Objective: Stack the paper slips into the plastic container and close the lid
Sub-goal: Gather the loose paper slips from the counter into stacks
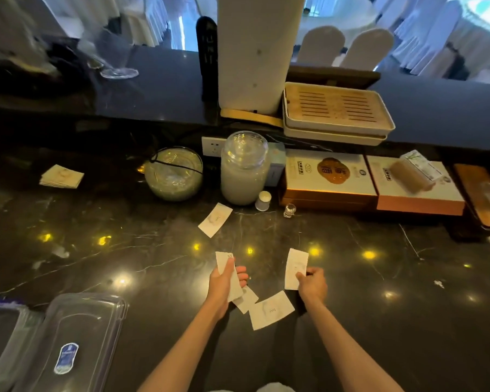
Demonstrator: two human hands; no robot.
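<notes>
At the lower left of the frame the plastic container (20,343) lies open on the dark surface (379,306), its clear lid (79,335) beside it; in the centre the left hand (224,281) grips a few slips (229,274) and the right hand (313,284) pinches one slip (294,268); two loose slips (270,309) lie between them. One further slip (215,219) and a small stack (62,176) at the upper left are easy to forget; thin paper may slide on the glossy stone.

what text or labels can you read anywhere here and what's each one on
None can be read for certain.
Slip on the counter: a short printed word, too small to read.
Slips in the left hand and right hand: print too faint.
Blue sticker on the clear lid: blurred.
Gift box: large characters, blurred.
</notes>
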